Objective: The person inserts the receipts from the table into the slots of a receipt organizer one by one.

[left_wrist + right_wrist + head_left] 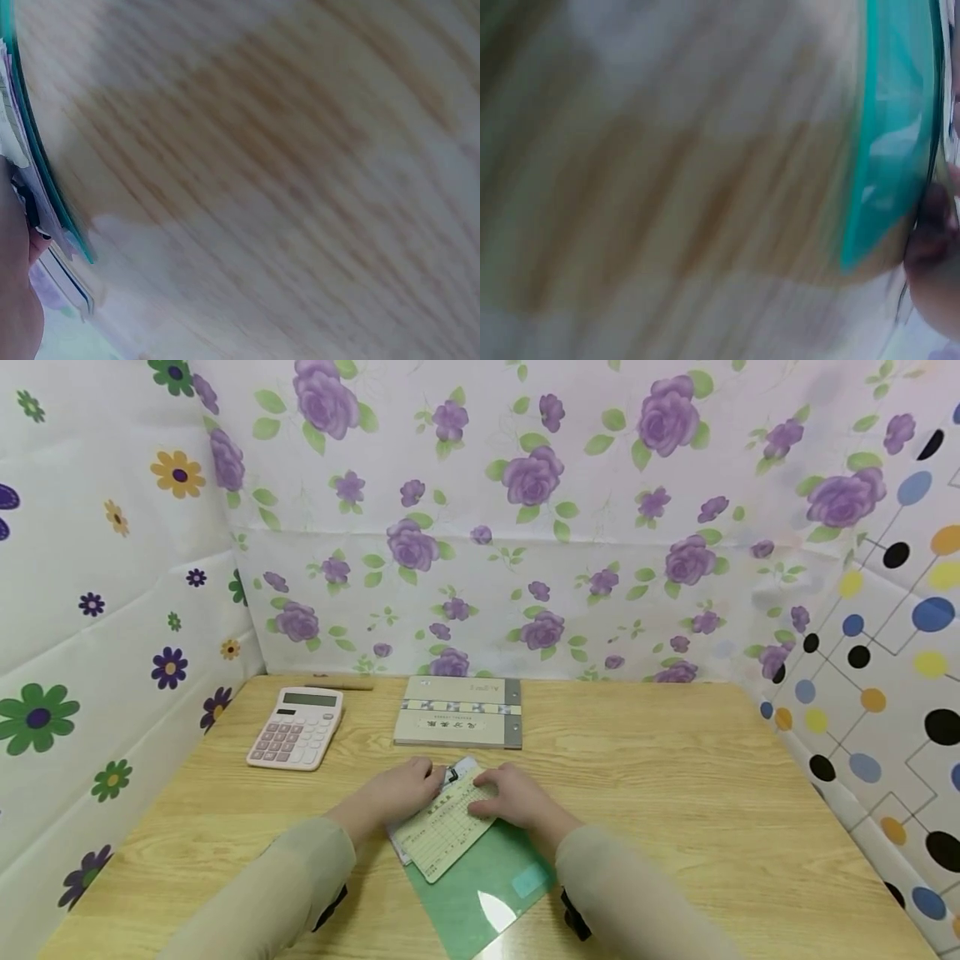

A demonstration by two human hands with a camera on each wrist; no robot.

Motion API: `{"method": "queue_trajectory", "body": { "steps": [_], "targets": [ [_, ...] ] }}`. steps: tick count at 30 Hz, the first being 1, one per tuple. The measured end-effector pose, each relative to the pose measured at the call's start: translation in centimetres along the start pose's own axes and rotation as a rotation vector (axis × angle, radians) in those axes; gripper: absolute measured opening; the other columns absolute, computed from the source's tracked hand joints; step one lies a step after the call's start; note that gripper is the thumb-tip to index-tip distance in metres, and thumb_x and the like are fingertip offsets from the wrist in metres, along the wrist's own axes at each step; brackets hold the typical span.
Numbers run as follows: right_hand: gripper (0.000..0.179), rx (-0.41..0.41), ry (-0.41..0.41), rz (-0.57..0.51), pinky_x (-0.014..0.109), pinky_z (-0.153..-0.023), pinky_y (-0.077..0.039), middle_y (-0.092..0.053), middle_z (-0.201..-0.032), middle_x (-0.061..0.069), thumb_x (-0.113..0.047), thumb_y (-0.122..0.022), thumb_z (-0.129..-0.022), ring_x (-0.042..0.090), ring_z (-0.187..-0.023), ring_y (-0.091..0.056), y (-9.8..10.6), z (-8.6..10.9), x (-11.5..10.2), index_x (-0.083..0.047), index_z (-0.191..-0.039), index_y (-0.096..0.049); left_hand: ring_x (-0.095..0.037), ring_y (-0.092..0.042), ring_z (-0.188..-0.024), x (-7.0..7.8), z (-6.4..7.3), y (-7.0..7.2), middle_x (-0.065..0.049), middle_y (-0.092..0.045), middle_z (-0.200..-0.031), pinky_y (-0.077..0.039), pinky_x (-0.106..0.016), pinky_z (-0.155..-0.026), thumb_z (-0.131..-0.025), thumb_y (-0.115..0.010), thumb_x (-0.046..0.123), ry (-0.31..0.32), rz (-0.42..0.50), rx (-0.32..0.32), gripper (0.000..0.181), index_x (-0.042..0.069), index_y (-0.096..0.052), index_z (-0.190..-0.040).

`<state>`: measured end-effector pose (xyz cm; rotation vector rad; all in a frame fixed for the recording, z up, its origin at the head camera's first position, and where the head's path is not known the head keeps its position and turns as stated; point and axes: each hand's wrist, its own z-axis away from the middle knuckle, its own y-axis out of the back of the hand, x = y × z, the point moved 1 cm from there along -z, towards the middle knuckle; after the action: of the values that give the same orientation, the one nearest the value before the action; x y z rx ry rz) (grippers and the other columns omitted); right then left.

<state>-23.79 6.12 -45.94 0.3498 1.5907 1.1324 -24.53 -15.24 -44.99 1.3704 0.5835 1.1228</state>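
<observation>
A translucent green folder point(480, 893) lies aslant on the table with a small stack of papers over its upper part. Uppermost is a cream printed form point(446, 835) with a ruled grid; paler sheets show past its left edge. A black clip point(452, 774) shows at the stack's top end. My left hand point(401, 793) holds the folder's upper left side by this clip, its fingertips partly hidden. My right hand point(513, 797) pinches the form's upper right edge between thumb and fingers. In the right wrist view, the folder's green edge point(892, 142) stands beside that hand.
A pink and white calculator point(296, 727) lies at the back left, with a thin brown stick point(337, 682) behind it. A beige account book point(457, 731) with a grey spine lies beyond my hands. Patterned cloth walls point(525, 543) enclose the wooden table point(675, 793).
</observation>
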Motion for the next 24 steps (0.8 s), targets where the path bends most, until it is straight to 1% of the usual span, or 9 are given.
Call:
{"method": "queue_trajectory", "body": {
  "steps": [1,3,6,9,11,16,18,20,24],
  "targets": [
    [0.048,0.004,-0.018,0.017,0.040,-0.082,-0.045,-0.056,-0.111,0.013,-0.041,-0.071,-0.081,0.023,-0.093,-0.054,-0.2,0.0,-0.2,-0.011,-0.118,-0.064,-0.015,-0.046,-0.080,0.0,0.0,-0.1,-0.002,-0.047,-0.095,-0.041,-0.032,-0.070,-0.103,-0.028,0.035,0.011,0.017,0.001,0.043,0.007,-0.051,-0.125],
    [0.052,0.013,-0.055,0.048,0.037,-0.076,-0.046,-0.053,-0.109,0.012,-0.044,-0.073,-0.079,0.020,-0.085,-0.051,-0.7,0.0,-0.5,-0.013,-0.119,-0.062,-0.016,-0.046,-0.084,0.0,0.2,-0.1,-0.005,-0.048,-0.100,-0.043,-0.033,-0.072,-0.103,-0.030,0.030,-0.059,-0.089,-0.007,0.045,0.003,-0.044,-0.135],
    [0.054,0.025,-0.086,0.083,0.035,-0.071,-0.045,-0.051,-0.108,0.012,-0.045,-0.074,-0.077,0.018,-0.080,-0.050,-0.9,0.0,-0.9,-0.015,-0.121,-0.061,-0.016,-0.046,-0.087,0.0,0.2,-0.1,-0.006,-0.049,-0.105,-0.044,-0.033,-0.074,-0.103,-0.030,0.029,-0.074,-0.107,-0.003,0.045,0.002,-0.042,-0.138],
    [0.055,0.032,-0.097,0.088,0.035,-0.070,-0.045,-0.050,-0.107,0.012,-0.044,-0.074,-0.077,0.019,-0.079,-0.049,-1.0,0.0,-1.2,-0.015,-0.121,-0.060,-0.016,-0.047,-0.089,-0.1,0.3,0.1,-0.007,-0.049,-0.108,-0.044,-0.035,-0.077,-0.103,-0.030,0.031,-0.055,-0.062,-0.004,0.046,0.002,-0.042,-0.137],
    [0.056,0.035,-0.103,0.092,0.035,-0.070,-0.045,-0.050,-0.108,0.012,-0.045,-0.074,-0.077,0.019,-0.079,-0.049,-0.9,0.0,-1.4,-0.015,-0.122,-0.060,-0.017,-0.048,-0.090,-0.1,0.3,0.2,-0.008,-0.049,-0.110,-0.045,-0.035,-0.078,-0.104,-0.030,0.030,-0.062,-0.065,-0.009,0.045,0.002,-0.042,-0.138],
    [0.058,0.045,-0.120,0.130,0.036,-0.070,-0.046,-0.050,-0.110,0.014,-0.049,-0.072,-0.077,0.020,-0.080,-0.051,-1.1,-0.2,-1.7,-0.016,-0.124,-0.060,-0.019,-0.049,-0.098,-0.1,0.7,0.4,-0.013,-0.050,-0.114,-0.046,-0.037,-0.082,-0.103,-0.036,0.022,-0.158,-0.193,0.004,0.044,0.000,-0.038,-0.140],
    [0.059,0.053,-0.131,0.150,0.038,-0.070,-0.047,-0.051,-0.111,0.015,-0.051,-0.071,-0.078,0.021,-0.081,-0.053,-1.3,-0.3,-1.7,-0.017,-0.125,-0.060,-0.019,-0.049,-0.097,-0.1,0.8,0.5,-0.014,-0.050,-0.113,-0.047,-0.035,-0.081,-0.102,-0.038,0.020,-0.201,-0.258,0.020,0.043,-0.001,-0.038,-0.140],
    [0.059,0.060,-0.142,0.173,0.038,-0.069,-0.048,-0.051,-0.112,0.015,-0.052,-0.069,-0.078,0.021,-0.082,-0.053,-1.4,-0.4,-1.8,-0.018,-0.126,-0.059,-0.017,-0.048,-0.094,0.0,0.9,0.5,-0.013,-0.050,-0.110,-0.047,-0.033,-0.077,-0.102,-0.039,0.018,-0.223,-0.297,0.028,0.043,-0.001,-0.039,-0.140],
    [0.060,0.075,-0.174,0.202,0.038,-0.062,-0.047,-0.052,-0.110,0.014,-0.055,-0.067,-0.079,0.021,-0.077,-0.053,-1.6,-0.6,-2.1,-0.020,-0.127,-0.058,-0.015,-0.045,-0.087,0.0,0.8,0.5,-0.010,-0.049,-0.105,-0.045,-0.030,-0.071,-0.102,-0.039,0.018,-0.226,-0.306,0.038,0.042,0.000,-0.040,-0.140]
  ]
}}
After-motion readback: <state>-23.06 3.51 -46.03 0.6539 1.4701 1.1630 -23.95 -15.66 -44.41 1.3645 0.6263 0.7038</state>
